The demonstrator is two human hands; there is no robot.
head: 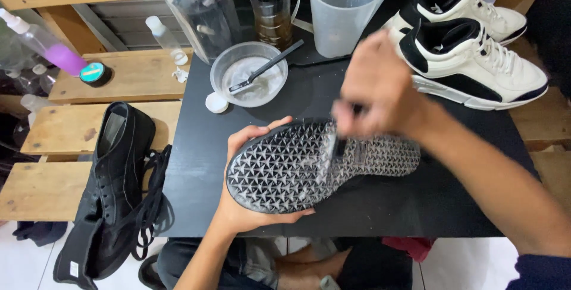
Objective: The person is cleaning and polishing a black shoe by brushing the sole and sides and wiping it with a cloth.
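A shoe lies sole-up over the black table, showing a clear, star-patterned tread. My left hand cups its toe end from below and the left side. My right hand, blurred by motion, grips a small brush whose bristles press on the middle of the sole.
A clear bowl of white paste with a black brush in it stands behind the shoe. A plastic jug, a jar of brushes and bottles stand farther back. A white pair of sneakers sits at right. A black shoe with loose laces lies at left.
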